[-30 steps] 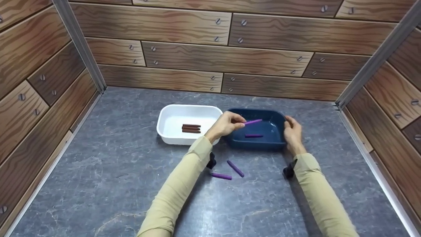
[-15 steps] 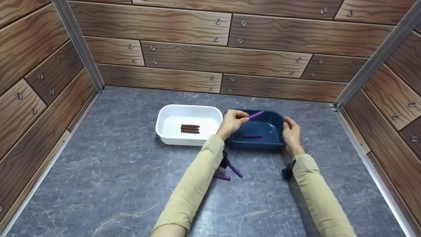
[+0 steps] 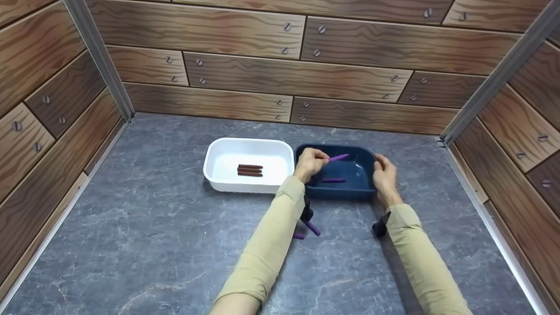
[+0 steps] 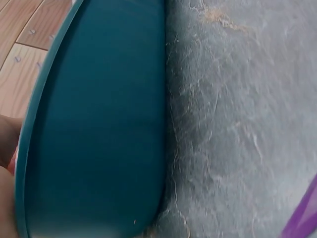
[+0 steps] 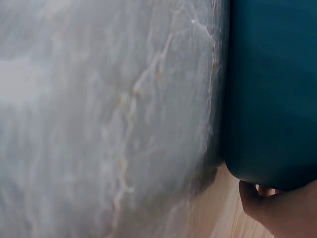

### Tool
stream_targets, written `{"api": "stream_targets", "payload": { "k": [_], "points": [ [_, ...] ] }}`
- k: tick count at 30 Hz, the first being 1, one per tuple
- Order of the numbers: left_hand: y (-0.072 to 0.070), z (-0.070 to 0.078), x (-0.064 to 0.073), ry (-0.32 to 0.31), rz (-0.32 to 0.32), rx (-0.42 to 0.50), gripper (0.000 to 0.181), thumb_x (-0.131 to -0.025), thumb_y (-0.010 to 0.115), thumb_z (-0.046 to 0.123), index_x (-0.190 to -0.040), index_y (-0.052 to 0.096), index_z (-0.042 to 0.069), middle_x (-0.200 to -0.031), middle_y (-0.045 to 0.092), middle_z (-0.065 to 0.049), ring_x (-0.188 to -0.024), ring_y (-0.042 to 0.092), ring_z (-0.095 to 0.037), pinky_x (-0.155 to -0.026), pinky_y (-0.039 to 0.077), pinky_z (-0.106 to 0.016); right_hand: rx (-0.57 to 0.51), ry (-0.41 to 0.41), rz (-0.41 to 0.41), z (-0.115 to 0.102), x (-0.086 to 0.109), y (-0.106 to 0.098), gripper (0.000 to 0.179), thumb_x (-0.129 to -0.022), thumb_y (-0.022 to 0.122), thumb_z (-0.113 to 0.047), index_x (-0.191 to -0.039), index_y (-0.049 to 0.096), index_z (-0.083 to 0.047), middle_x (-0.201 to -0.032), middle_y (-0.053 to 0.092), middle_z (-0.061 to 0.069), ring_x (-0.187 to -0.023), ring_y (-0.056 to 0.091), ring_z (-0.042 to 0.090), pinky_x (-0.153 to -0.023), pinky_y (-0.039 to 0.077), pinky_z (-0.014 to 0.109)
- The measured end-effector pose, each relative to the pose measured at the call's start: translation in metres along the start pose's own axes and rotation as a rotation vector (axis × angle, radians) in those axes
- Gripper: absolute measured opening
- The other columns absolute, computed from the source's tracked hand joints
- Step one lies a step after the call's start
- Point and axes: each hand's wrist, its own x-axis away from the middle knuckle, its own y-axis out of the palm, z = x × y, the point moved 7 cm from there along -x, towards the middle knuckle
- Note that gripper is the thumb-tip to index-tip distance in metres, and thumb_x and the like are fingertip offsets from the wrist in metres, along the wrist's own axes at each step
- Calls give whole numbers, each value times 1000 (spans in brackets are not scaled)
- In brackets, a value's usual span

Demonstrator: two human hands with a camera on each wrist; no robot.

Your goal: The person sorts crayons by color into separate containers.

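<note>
My left hand (image 3: 309, 164) pinches a purple crayon (image 3: 338, 157) by one end, over the dark blue tray (image 3: 341, 193). The crayon's tapered tip points right. Another purple crayon (image 3: 334, 180) lies inside that tray, near its front wall. At the tray's right end my right hand (image 3: 386, 177) holds the rim; in the right wrist view its fingers (image 5: 251, 198) are at the tray's corner. The tray's front wall (image 4: 104, 119) hides most of the left hand in the left wrist view.
A white tray (image 3: 249, 188) stands left of the blue one, with brown crayons (image 3: 250, 170) in it. On the grey marbled tabletop (image 3: 144, 227) lie two purple crayons, one (image 3: 313, 228) partly behind the left wrist's camera and one (image 3: 299, 236) partly under the sleeve. Wood-patterned walls (image 3: 245, 78) surround the table.
My left hand has moved right, farther over the blue tray, with the crayon; the crayon's tip rose, then dipped. The left forearm now covers more of the loose crayons. My right hand keeps its place.
</note>
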Motion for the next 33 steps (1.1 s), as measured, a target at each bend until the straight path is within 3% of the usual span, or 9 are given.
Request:
{"api": "stream_targets", "payload": {
  "k": [5, 10, 13, 17, 24, 33],
  "points": [
    [2, -8, -1, -86, 2, 3, 8, -84, 73, 3, -90, 78, 6, -101, 74, -5, -81, 59, -12, -70, 48, -23, 17, 11, -1, -1, 1, 1, 45, -107, 29, -10, -151, 35, -6, -150, 40, 18, -136, 40, 29, -113, 35, 40],
    [-2, -14, 0, -155, 59, -6, 10, -74, 80, -2, -80, 79, 5, -97, 76, -5, -94, 66, -15, -87, 53, -25, 16, 10, -17, 0, 1, 5, 45, -107, 29, -10, -151, 35, -6, -152, 39, 17, -140, 38, 28, -115, 34, 40],
    [-2, -16, 0, -170, 62, -3, 12, -71, 82, -4, -79, 79, 4, -95, 76, -6, -101, 67, -18, -95, 52, -29, 20, -2, -13, 0, 2, 5, 45, -106, 30, -9, -151, 35, -5, -153, 39, 18, -140, 37, 29, -115, 34, 40],
    [-1, -15, 0, -177, 50, -18, 16, -69, 83, -6, -82, 79, 3, -95, 76, -7, -104, 67, -20, -96, 52, -30, 21, -19, 1, -1, 2, 4, 44, -106, 30, -8, -150, 36, -3, -152, 39, 19, -140, 37, 30, -115, 34, 40],
    [-2, -14, 3, -211, 102, -118, 16, -69, 83, -3, -83, 80, 6, -92, 77, -3, -98, 69, -17, -90, 54, -27, 28, -15, 4, 0, 2, 2, 45, -106, 30, -8, -150, 36, -3, -153, 39, 18, -141, 37, 29, -116, 33, 40],
    [3, -12, 3, -241, 97, -167, 16, -71, 83, -3, -85, 80, 5, -97, 76, -5, -101, 68, -20, -91, 54, -29, 21, -9, -4, 1, 1, -1, 45, -107, 30, -9, -151, 35, -5, -154, 38, 17, -141, 36, 29, -116, 33, 40]
  ]
}}
